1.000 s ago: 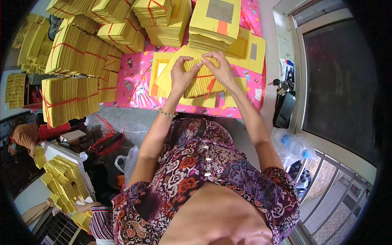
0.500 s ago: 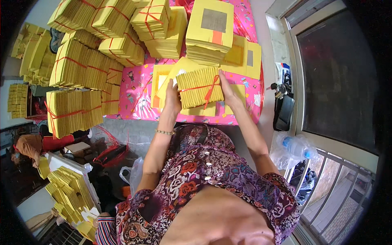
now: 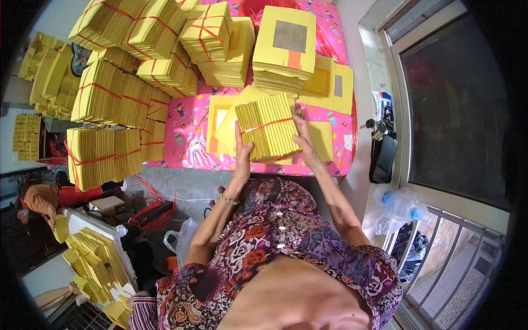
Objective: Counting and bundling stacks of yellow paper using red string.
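— What are the hands on?

— A bundle of folded yellow paper (image 3: pixel 268 127), a thick block of thin sheets standing on edge so the folds read as ribs, tied once across with a red string. The left hand (image 3: pixel 242 160) is closed along its left side, thumb up the face; the right hand (image 3: pixel 306 147) presses the right side with fingers spread flat. Both grip it, lifted just above the surface (image 3: pixel 192 144).

— And the surface itself?

— Covered in a glossy pink cloth with small cartoon prints. Loose flat yellow sheets (image 3: pixel 223 124) lie under the bundle, some overlapping at angles.

— Anything else of that paper?

— Plenty. A squared stack of larger yellow sheets (image 3: pixel 285 50) with a dull silver patch and an orange strip on top stands just behind. To the left, many tied bundles (image 3: pixel 118 99) are heaped, all ribbed and crossed by red string.

— Any containers?

— A white tray (image 3: pixel 118 242) at lower left holds more yellow folded paper, loosely fanned. At the right, by the window, a crumpled clear plastic bag holds a water bottle (image 3: pixel 400 202).
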Motion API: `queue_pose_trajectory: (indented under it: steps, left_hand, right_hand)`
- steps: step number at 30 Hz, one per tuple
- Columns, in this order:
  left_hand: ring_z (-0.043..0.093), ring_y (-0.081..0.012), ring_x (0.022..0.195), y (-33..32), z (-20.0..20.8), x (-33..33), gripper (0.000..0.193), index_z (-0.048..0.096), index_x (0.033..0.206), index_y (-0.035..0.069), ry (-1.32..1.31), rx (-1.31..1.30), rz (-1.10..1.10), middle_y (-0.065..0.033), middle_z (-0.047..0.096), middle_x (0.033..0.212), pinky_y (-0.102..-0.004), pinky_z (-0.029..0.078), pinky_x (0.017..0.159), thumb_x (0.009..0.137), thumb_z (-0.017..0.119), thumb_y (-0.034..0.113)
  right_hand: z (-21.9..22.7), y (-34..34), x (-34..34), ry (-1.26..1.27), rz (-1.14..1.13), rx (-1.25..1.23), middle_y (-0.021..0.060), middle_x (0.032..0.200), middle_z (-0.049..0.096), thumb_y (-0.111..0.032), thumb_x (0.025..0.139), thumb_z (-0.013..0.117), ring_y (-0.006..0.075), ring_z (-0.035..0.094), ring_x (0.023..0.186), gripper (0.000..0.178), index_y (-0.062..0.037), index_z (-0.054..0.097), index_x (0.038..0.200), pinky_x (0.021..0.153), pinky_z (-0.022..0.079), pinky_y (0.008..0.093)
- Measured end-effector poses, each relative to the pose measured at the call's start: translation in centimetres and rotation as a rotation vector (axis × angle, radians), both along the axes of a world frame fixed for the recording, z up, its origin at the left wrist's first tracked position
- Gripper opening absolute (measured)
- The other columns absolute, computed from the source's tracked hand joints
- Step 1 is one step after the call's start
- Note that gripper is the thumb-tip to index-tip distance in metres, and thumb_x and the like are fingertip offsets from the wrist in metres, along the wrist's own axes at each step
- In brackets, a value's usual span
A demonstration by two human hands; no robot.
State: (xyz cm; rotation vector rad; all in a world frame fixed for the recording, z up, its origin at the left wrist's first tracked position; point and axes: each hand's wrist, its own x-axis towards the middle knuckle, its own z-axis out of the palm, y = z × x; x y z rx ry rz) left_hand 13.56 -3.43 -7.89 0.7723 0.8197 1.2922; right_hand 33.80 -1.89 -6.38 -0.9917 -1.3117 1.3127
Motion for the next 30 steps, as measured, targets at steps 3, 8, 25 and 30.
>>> queue_pose_trajectory:
  steps: [3,8,25,30]
  left_hand:
    - [0.021,-0.0255,0.14,-0.5,-1.3,-0.4,0.073,0.009,0.151,0.009,0.266,0.096,0.011,-0.0135,0.018,0.154,-0.0373,0.018,0.113,0.089,0.047,0.019]
    - [0.037,-0.0263,0.13,2.4,-2.3,-0.7,0.068,0.032,0.142,0.003,0.458,0.028,0.182,-0.0154,0.037,0.142,-0.0388,0.031,0.107,0.086,0.065,0.021]
    - [0.061,-0.0312,0.078,9.8,4.4,3.2,0.036,0.072,0.09,0.004,1.348,0.404,0.015,-0.0168,0.067,0.08,-0.0414,0.042,0.077,0.078,0.069,0.037]
    - [0.06,-0.0309,0.076,9.6,3.4,3.4,0.031,0.072,0.091,0.004,1.344,0.446,0.072,-0.0151,0.066,0.078,-0.0422,0.042,0.074,0.08,0.068,0.033]
  right_hand:
    - [-2.3,-0.1,0.9,0.019,-0.007,-0.12,0.0152,0.141,0.035,-0.021,0.089,0.047,0.0243,0.027,0.136,0.054,-0.0019,0.031,0.136,0.112,0.022,0.0384]
    - [-1.4,3.2,0.8,-0.111,-0.117,-0.102,0.0157,0.137,0.04,-0.014,0.098,0.045,0.0236,0.038,0.13,0.044,0.0041,0.03,0.134,0.107,0.03,0.0345]
    - [-2.8,7.6,-0.2,-0.353,-0.148,0.017,0.0093,0.101,0.063,-0.019,0.097,0.05,0.017,0.058,0.092,0.026,-0.0029,0.053,0.116,0.082,0.045,0.0306]
    - [-2.5,7.6,-0.5,-0.343,-0.155,-0.027,0.0086,0.092,0.062,-0.02,0.097,0.05,0.0149,0.055,0.08,0.023,-0.0027,0.055,0.109,0.073,0.045,0.0304]
